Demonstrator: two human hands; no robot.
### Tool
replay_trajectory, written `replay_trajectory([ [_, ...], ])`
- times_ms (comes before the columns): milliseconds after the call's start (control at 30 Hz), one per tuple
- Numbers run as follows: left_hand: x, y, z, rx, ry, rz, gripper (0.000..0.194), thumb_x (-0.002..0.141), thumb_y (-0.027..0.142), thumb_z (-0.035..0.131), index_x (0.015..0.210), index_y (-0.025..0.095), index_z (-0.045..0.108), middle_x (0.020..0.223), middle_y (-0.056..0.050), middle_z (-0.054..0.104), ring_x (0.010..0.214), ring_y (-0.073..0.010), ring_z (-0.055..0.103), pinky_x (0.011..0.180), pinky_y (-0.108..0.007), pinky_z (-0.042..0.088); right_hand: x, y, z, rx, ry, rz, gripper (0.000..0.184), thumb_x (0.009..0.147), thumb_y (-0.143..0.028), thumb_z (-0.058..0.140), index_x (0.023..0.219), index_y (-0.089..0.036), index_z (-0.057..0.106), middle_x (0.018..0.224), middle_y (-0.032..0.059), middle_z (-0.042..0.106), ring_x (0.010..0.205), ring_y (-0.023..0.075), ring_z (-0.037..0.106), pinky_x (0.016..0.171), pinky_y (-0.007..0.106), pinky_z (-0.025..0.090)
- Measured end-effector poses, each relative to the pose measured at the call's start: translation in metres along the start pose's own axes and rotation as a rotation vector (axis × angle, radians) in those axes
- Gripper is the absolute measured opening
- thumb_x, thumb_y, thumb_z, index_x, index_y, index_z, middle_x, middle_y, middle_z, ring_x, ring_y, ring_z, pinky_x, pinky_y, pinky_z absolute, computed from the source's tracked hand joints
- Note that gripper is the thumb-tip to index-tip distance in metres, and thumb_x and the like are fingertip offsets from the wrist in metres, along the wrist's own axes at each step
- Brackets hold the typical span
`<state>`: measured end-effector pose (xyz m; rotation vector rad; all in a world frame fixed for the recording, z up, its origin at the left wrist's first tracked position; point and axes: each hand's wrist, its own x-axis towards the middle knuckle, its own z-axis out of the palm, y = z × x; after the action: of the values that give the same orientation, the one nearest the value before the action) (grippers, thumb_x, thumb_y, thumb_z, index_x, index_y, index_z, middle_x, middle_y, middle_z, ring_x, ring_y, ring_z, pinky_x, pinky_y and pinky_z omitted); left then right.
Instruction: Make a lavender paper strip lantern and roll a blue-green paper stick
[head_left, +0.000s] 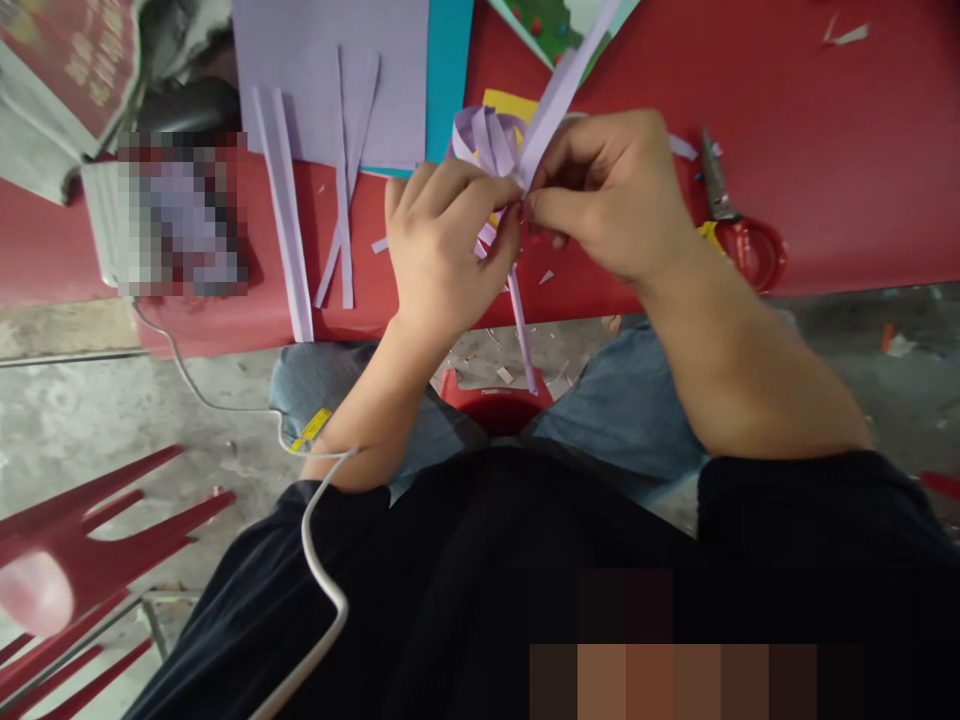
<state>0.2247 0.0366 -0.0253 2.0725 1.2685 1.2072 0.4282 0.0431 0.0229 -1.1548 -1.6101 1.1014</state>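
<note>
Bow (486, 145) is over the table (847, 190), left hand (442, 225) pinched nearly closed on its base, right hand (622, 195) likewise on strip (559, 95). Probably attaching strip; next move needs that base held tight.

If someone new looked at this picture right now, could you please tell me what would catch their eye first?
Probably the purple paper loops near the table's front edge, with the fingertips of the left hand and right hand close together at their base. Next might come the bright red table itself, with scissors to the right of the right hand and a large purple sheet beyond the left.
</note>
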Motion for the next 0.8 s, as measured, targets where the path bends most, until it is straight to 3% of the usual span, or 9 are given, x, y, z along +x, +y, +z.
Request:
replay_trajectory([
  [233, 0.003, 0.002, -0.005, 0.032, 0.032, 0.101, 0.013, 0.100, 0.046, 0.075, 0.106, 0.034, 0.076, 0.102, -0.007, 0.071, 0.107, -0.0344, 0.065, 0.107, -0.061, 0.047, -0.001, 0.001, -0.003, 0.067, 0.028, -0.056, 0.026, 0.072, -0.014, 0.080, 0.071, -0.040, 0.081, 0.066, -0.0060, 0.070, 0.049, 0.0203, 0.054, 0.050, 0.041, 0.040],
  [467, 0.006, -0.017, 0.002, -0.134, -0.003, 0.060, 0.016, 0.096, 0.039, 0.082, 0.097, 0.028, 0.071, 0.097, -0.007, 0.074, 0.106, -0.0313, 0.062, 0.106, -0.058, 0.050, 0.000, 0.008, 0.001, 0.011, 0.015, 0.005, 0.014, 0.074, -0.026, 0.085, 0.068, -0.038, 0.080, 0.065, -0.0030, 0.074, 0.058, 0.0267, 0.067, 0.054, 0.044, 0.054],
  [567, 0.005, -0.015, 0.002, -0.117, 0.002, 0.053, 0.013, 0.096, 0.035, 0.081, 0.094, 0.029, 0.069, 0.095, -0.007, 0.072, 0.106, -0.0324, 0.063, 0.106, -0.058, 0.049, -0.001, 0.008, 0.004, -0.024, 0.007, -0.041, 0.013, 0.076, -0.027, 0.084, 0.070, -0.038, 0.079, 0.068, -0.0024, 0.075, 0.065, 0.0288, 0.071, 0.060, 0.046, 0.058],
  [800, 0.004, -0.006, -0.002, -0.112, -0.018, -0.032, 0.024, 0.097, 0.047, 0.076, 0.088, 0.030, 0.062, 0.091, -0.009, 0.064, 0.111, -0.0360, 0.064, 0.101, -0.056, 0.053, -0.003, 0.003, 0.007, -0.061, 0.046, -0.132, 0.019, 0.077, -0.021, 0.078, 0.072, -0.039, 0.077, 0.070, -0.0053, 0.074, 0.065, 0.0253, 0.068, 0.059, 0.043, 0.050],
])
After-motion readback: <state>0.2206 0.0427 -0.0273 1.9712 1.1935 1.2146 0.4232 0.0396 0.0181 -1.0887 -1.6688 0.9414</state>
